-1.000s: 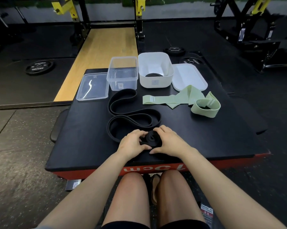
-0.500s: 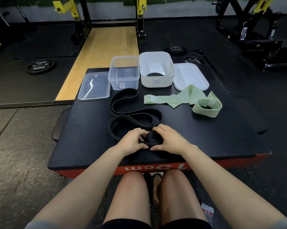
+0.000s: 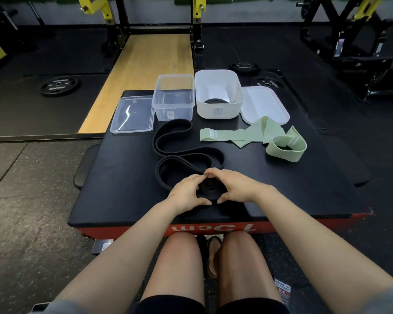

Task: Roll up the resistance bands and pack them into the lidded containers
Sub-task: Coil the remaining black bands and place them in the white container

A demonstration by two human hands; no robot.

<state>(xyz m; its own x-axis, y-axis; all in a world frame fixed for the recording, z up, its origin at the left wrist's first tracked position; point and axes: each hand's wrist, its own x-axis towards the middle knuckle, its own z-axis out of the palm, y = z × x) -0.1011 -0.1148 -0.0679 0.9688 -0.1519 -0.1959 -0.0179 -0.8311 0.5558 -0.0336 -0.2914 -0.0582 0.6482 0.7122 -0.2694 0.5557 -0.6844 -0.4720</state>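
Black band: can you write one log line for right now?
step: rolling | black band: part coiled | left hand, right hand: gripping coil | white container: holds a black roll | green band: unrolled

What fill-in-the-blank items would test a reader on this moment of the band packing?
1. Both hands hold the rolled end of the ____ band.
2. The green bands lie ____ on the platform.
3. A rolled black band sits in the ____ container.
4. The clear container holds ____ bands.

Missing words: black; unrolled; white; no
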